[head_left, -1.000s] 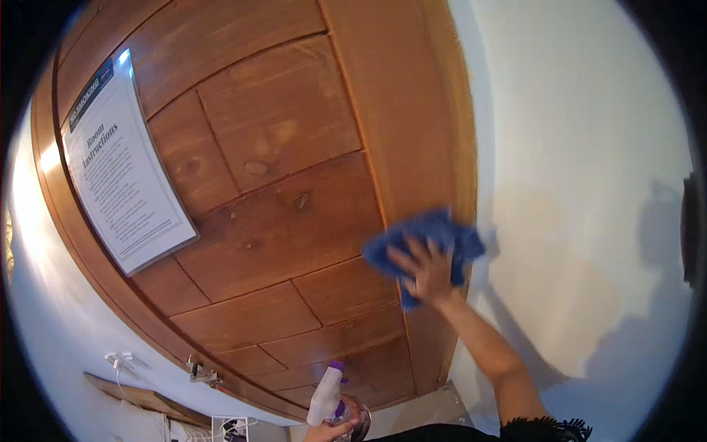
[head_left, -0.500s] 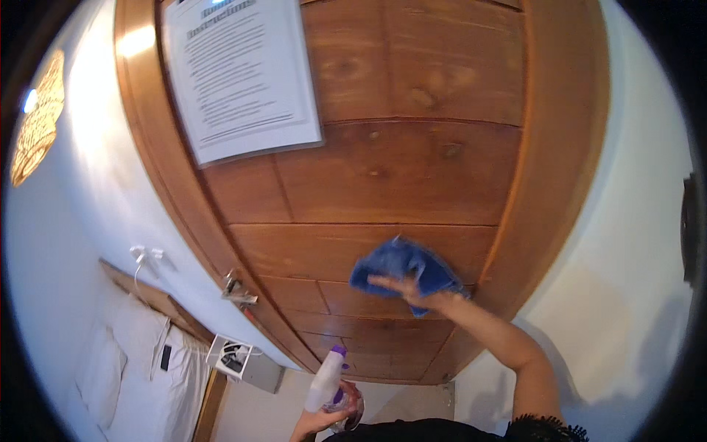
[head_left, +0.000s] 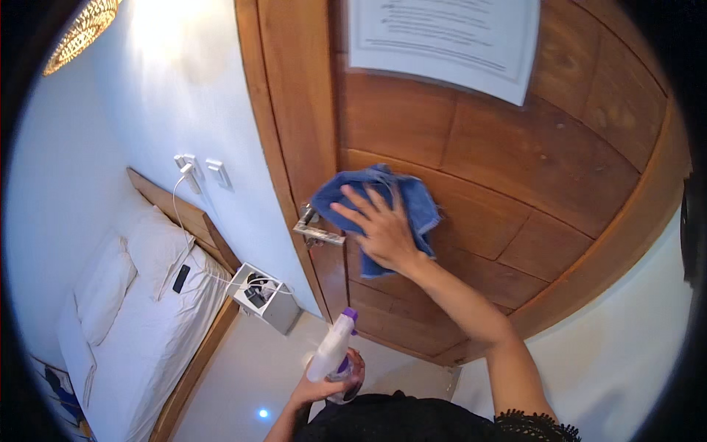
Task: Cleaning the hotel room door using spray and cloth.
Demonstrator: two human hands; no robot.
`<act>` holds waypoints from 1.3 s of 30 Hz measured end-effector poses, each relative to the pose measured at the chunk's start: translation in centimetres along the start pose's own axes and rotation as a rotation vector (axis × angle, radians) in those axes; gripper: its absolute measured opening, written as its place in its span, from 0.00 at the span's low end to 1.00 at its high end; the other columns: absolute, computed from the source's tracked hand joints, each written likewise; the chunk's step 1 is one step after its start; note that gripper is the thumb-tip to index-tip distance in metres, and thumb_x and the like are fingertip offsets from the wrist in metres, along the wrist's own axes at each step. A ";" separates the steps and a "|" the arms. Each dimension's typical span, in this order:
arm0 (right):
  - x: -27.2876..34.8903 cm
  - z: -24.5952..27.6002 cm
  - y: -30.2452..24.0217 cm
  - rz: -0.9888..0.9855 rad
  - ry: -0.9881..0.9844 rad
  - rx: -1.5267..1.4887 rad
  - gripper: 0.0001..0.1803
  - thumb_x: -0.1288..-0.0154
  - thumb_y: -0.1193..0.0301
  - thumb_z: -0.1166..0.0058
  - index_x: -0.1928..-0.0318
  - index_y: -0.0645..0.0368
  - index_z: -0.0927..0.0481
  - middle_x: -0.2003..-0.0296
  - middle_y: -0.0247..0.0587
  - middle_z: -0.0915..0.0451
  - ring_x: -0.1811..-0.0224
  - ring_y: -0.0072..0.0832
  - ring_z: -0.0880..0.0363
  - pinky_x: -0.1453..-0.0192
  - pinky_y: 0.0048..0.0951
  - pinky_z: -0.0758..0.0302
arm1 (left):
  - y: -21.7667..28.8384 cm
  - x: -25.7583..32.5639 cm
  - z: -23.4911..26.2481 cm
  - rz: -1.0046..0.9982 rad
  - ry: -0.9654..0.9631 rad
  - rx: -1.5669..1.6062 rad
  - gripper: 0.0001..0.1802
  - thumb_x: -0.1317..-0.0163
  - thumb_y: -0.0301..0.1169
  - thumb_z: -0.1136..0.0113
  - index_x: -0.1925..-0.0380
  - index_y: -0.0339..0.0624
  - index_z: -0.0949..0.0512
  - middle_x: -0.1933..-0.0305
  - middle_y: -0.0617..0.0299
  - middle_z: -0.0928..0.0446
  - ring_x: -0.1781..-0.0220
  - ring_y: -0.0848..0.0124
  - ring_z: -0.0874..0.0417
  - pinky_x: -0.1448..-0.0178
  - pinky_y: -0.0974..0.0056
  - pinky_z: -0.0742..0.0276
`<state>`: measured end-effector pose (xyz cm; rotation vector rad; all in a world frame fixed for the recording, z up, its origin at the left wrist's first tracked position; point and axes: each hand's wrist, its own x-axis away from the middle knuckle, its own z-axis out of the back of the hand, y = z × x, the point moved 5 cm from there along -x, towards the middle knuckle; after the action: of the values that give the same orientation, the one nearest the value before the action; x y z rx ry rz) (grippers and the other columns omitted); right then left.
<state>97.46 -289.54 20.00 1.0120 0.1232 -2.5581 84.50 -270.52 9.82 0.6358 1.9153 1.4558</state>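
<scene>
A wooden door [head_left: 398,103] made of brown panels fills the middle and right of the head view. My right hand [head_left: 387,232] lies with fingers spread on a blue cloth [head_left: 420,202], pressing it flat against the door. The cloth's left edge reaches the metal door handle [head_left: 318,230], just beside my fingertips. Lower down, my left hand [head_left: 335,379] is wrapped round a spray bottle [head_left: 331,350] with a white and purple head. Its body is partly hidden by my fingers.
A printed sheet [head_left: 449,40] hangs on the door above the cloth. To the left stand a bed [head_left: 140,346] with white linen and a small white bedside box [head_left: 269,306] holding cables. Wall sockets [head_left: 188,168] with a plugged-in charger are above. A white wall [head_left: 589,353] borders the door on the right.
My right hand has slid the cloth left across the door, up to the handle. The view has turned left, showing more of the bed. My left hand still holds the spray bottle.
</scene>
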 end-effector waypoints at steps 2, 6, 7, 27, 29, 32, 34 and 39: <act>-2.5 -5.0 -3.8 0.081 -0.083 -0.031 0.32 0.49 0.68 0.43 0.40 0.38 0.30 0.33 0.30 0.43 0.35 0.38 0.41 0.35 0.57 0.48 | 0.7 0.4 2.3 -0.009 0.039 0.004 0.17 0.55 0.24 0.32 0.65 0.38 0.27 0.66 0.60 0.25 0.59 0.68 0.24 0.49 0.62 0.29; -3.4 -11.1 -6.7 0.133 -0.297 0.072 0.27 0.49 0.71 0.46 0.44 0.42 0.26 0.34 0.31 0.41 0.36 0.38 0.39 0.40 0.49 0.37 | 2.1 0.6 6.8 -0.111 0.059 -0.056 0.16 0.55 0.22 0.33 0.66 0.38 0.27 0.66 0.60 0.25 0.60 0.69 0.24 0.49 0.61 0.30; -3.1 -10.8 -6.6 0.138 -0.199 0.066 0.26 0.49 0.72 0.47 0.45 0.43 0.26 0.35 0.31 0.40 0.37 0.38 0.38 0.42 0.45 0.34 | 2.3 0.7 7.9 -0.117 0.062 -0.049 0.16 0.55 0.22 0.33 0.65 0.38 0.27 0.67 0.60 0.25 0.60 0.69 0.24 0.48 0.61 0.30; -24.6 10.8 -2.3 0.095 0.513 0.701 0.28 0.39 0.70 0.51 0.37 0.37 0.35 0.31 0.32 0.49 0.28 0.44 0.55 0.28 0.48 0.52 | 2.4 0.5 19.7 -0.003 0.152 -0.103 0.25 0.57 0.28 0.28 0.58 0.34 0.26 0.62 0.60 0.23 0.57 0.72 0.24 0.51 0.65 0.28; -26.8 6.4 -1.3 0.185 0.328 0.452 0.33 0.44 0.77 0.49 0.38 0.36 0.34 0.31 0.31 0.49 0.28 0.43 0.56 0.27 0.47 0.54 | 1.9 0.8 19.7 -0.053 0.171 -0.091 0.25 0.58 0.28 0.28 0.58 0.34 0.26 0.61 0.60 0.23 0.57 0.73 0.24 0.51 0.65 0.28; -23.4 -0.9 -2.6 0.344 0.086 0.187 0.34 0.47 0.83 0.47 0.40 0.40 0.32 0.33 0.33 0.44 0.30 0.45 0.50 0.28 0.43 0.47 | 1.0 2.1 20.2 0.064 0.279 -0.041 0.21 0.57 0.27 0.30 0.61 0.39 0.27 0.61 0.59 0.24 0.52 0.67 0.25 0.43 0.60 0.33; -19.3 -3.6 -3.6 0.225 -0.055 -0.050 0.28 0.44 0.77 0.45 0.41 0.45 0.31 0.37 0.35 0.39 0.34 0.42 0.43 0.30 0.41 0.44 | 1.1 3.5 20.4 0.132 0.337 0.013 0.18 0.56 0.28 0.31 0.64 0.41 0.27 0.61 0.57 0.24 0.48 0.64 0.26 0.40 0.57 0.35; -19.4 -1.9 -4.4 -0.118 -0.086 -0.517 0.23 0.41 0.68 0.42 0.44 0.50 0.28 0.42 0.39 0.31 0.39 0.37 0.34 0.32 0.37 0.39 | 2.2 4.8 21.4 0.094 0.385 0.051 0.18 0.56 0.28 0.32 0.65 0.38 0.27 0.63 0.58 0.24 0.52 0.66 0.25 0.42 0.58 0.33</act>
<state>109.86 -278.85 31.44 0.7083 0.7938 -2.4646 97.03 -252.54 7.17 0.5004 2.2461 1.6895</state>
